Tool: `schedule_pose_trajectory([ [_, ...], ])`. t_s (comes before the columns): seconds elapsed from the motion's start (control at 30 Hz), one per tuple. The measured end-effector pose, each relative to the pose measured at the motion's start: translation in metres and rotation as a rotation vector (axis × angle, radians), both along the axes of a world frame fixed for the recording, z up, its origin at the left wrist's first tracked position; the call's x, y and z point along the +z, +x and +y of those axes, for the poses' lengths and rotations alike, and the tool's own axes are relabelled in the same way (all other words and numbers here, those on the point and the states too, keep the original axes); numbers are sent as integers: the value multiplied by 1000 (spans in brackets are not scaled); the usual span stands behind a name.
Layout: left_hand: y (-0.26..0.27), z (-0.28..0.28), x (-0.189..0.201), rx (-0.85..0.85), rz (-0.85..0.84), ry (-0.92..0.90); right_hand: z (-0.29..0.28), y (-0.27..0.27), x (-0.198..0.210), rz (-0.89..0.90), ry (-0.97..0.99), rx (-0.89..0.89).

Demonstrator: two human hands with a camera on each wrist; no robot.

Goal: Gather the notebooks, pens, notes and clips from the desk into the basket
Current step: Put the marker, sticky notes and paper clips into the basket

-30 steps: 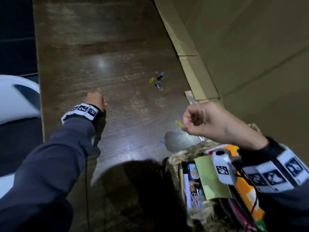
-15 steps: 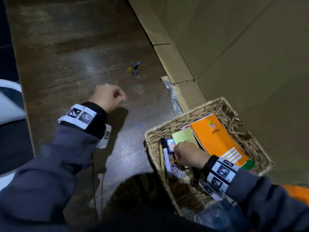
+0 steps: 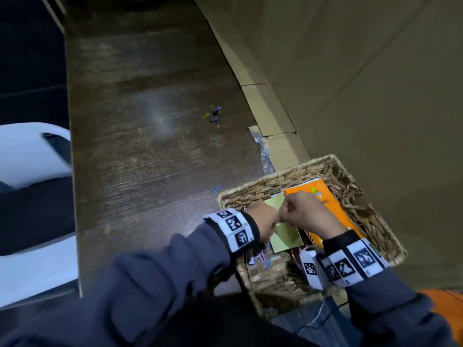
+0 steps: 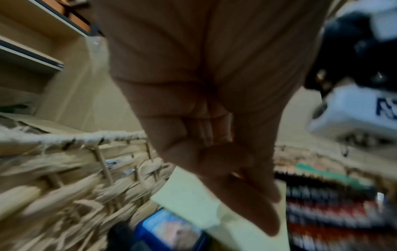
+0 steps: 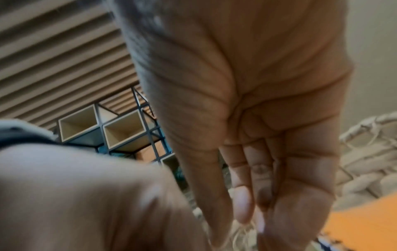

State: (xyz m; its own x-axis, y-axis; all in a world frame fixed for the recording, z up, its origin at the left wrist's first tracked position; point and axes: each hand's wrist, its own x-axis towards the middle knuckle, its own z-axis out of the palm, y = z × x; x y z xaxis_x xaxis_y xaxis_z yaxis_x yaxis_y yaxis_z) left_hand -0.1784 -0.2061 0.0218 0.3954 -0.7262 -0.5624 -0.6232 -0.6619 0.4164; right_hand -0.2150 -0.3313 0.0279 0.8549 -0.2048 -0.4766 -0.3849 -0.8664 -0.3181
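Both hands hover over the woven basket at the desk's right end. My left hand and right hand meet knuckle to knuckle above a yellow-green note lying in it. In the left wrist view the left hand has its fingers bunched against the thumb over the note; nothing shows between them. The right hand curls its fingers inward. An orange spiral notebook and several paper clips lie in the basket. On the desk lie binder clips, a green clip and a blue clip.
The dark wooden desk runs away from me, its left edge beside a white chair. A cardboard wall borders the right side. Crumpled clear plastic lies against it just beyond the basket.
My left hand has left the desk and swung right over the basket. My right hand rose from inside the basket to meet it. The camera view shifted toward the basket.
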Motion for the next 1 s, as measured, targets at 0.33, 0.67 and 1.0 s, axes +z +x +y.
schedule_pose_trajectory([
  [0.33, -17, -19, -3, -221, -160, 247, -17, -27, 0, -36, 76, -67],
  [0.67, 15, 6, 4, 147, -88, -99, -17, -25, -4, -23, 102, -53],
  [1.0, 124, 92, -43, 751, -110, -162, -16, 2, 20, -119, 163, -10],
])
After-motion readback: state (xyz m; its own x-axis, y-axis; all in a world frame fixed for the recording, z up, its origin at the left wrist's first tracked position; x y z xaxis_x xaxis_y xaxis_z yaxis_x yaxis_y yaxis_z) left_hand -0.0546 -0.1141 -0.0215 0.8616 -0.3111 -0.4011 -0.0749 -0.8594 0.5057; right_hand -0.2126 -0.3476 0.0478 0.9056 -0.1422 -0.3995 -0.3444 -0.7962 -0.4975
